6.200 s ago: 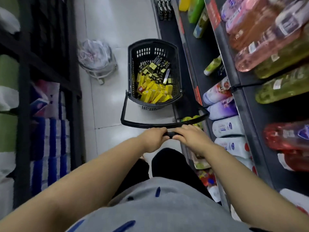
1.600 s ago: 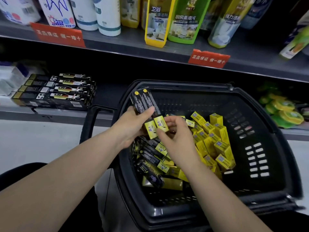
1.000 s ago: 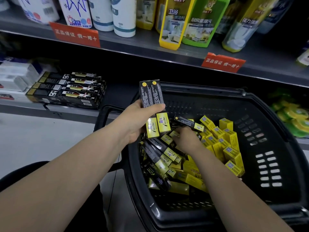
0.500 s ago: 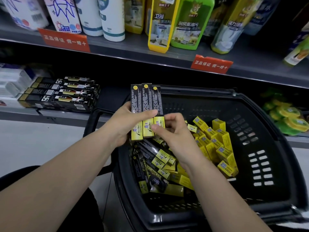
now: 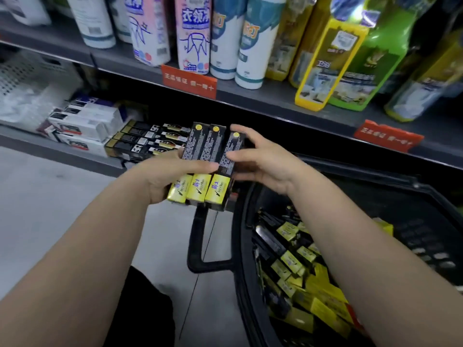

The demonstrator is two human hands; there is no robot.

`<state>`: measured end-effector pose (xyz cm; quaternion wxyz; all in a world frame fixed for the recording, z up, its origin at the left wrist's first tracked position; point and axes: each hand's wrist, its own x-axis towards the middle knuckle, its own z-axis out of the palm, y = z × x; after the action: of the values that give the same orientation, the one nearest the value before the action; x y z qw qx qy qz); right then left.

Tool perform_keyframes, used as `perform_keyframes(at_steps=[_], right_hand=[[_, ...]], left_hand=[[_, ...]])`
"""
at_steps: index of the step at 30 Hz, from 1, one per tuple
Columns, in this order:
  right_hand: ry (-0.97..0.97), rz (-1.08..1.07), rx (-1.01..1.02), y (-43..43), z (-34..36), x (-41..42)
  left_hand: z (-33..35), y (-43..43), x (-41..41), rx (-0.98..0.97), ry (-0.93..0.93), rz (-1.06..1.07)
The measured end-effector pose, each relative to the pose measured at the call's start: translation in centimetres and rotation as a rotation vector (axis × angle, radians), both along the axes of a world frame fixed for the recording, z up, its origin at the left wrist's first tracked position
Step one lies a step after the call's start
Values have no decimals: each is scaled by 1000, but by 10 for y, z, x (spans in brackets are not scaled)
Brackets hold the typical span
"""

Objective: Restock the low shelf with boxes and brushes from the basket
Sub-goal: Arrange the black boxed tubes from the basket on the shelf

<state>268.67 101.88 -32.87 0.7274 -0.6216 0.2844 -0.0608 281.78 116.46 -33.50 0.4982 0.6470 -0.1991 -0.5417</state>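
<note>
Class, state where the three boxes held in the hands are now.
Head view, centre: the three boxes rest in the left hand, right hand pinching their right edge, just left of the basket, before the black boxes on the low shelf.

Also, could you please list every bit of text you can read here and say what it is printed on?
"衣领": pink spray can, upper shelf.
"正品保证 假一赔十": red shelf tag.
Second red tag: too blurred to read.
Held boxes, black shelf boxes, yellow bottle: print too small or blurred.
</note>
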Motion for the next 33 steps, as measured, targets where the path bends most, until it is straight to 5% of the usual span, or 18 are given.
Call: perform_keyframes(at_steps=[5, 9, 17, 23, 33], right_hand=[[143, -198, -344, -16, -25, 68], [469, -67, -796, -34, -59, 81], [573, 83, -935, -46, -70, 61], [725, 147, -817, -72, -80, 57], [1052, 634, -1086, -91, -174, 139]], left_hand=[[-28, 23, 57, 116, -227, 356], [-50, 25, 74, 206, -309, 331], [-71, -2, 85, 152, -271, 234], [-87, -16, 96, 138, -326, 215], [-101, -11, 119, 207, -302, 339]])
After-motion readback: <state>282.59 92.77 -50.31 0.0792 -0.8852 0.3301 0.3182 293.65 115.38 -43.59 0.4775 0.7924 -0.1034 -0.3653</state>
